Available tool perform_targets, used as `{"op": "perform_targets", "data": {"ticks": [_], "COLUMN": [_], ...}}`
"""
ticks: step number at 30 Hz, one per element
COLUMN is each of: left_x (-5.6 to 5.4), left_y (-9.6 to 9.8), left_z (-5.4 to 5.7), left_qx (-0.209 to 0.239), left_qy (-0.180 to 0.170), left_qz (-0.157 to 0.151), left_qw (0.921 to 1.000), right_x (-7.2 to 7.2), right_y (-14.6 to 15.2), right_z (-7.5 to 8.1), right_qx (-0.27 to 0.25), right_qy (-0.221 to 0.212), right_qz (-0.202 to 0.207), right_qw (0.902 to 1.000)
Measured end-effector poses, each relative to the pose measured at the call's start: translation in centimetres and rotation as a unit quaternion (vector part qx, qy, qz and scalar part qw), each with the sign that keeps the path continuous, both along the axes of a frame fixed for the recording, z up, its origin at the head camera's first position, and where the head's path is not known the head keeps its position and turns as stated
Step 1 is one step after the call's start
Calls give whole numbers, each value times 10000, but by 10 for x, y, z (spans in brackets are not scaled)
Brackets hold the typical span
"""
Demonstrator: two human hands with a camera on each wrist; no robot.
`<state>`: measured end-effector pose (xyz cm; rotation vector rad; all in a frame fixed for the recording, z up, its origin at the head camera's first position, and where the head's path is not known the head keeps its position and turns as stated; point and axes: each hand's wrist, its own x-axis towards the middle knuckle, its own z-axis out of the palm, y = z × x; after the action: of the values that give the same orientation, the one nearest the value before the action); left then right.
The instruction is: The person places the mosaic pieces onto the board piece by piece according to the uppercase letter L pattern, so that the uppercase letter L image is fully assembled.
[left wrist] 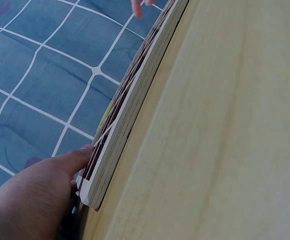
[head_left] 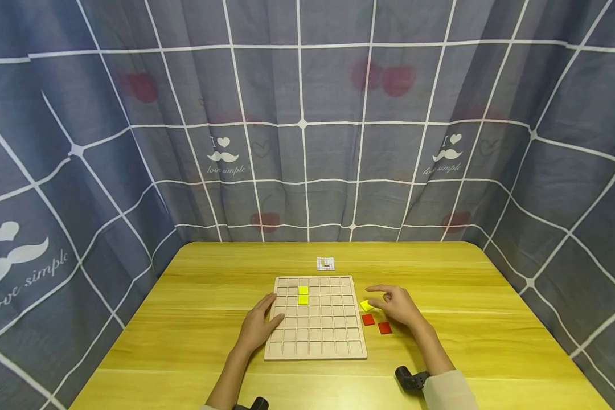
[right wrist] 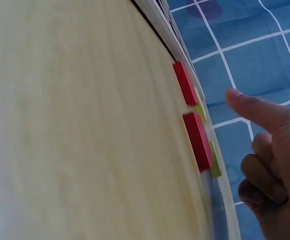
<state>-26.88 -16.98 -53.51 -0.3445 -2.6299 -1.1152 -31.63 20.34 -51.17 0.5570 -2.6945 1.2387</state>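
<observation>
A pale wooden grid board (head_left: 315, 327) lies on the table with two yellow square tiles (head_left: 303, 299) in adjoining cells near its upper left. My left hand (head_left: 256, 326) rests at the board's left edge; its thumb lies over the rim in the left wrist view. My right hand (head_left: 397, 304) is right of the board, over a loose yellow tile (head_left: 366, 306), its index finger and thumb spread apart with nothing between them. Two red tiles (head_left: 368, 320) lie just nearer than it. Beyond these, the right wrist view shows two loose yellow tiles (right wrist: 215, 160), one mostly hidden.
A small printed grid card (head_left: 326, 263) lies behind the board. The yellowish wooden table (head_left: 184, 341) ends at a grey-blue curtain (head_left: 328, 154) with white lines, which hangs at the back and both sides. Black wrist devices (head_left: 411, 378) sit on both forearms.
</observation>
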Motion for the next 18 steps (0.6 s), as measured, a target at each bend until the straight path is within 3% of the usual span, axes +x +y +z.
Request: {"op": "perform_targets", "data": {"ticks": [12, 18], "left_x": [1, 0], "left_y": [0, 0], "left_z": [0, 0], "left_qx": [-41, -45], "left_qy": [-3, 26], "left_qz": [-43, -21], "left_qw": [10000, 10000], "right_x": [-2, -2], "right_y": [13, 10], "right_z": [-9, -9], "right_qx": [350, 455], "right_qy": [-371, -404], "right_qz": [388, 337], "right_qw": [9979, 9976]}}
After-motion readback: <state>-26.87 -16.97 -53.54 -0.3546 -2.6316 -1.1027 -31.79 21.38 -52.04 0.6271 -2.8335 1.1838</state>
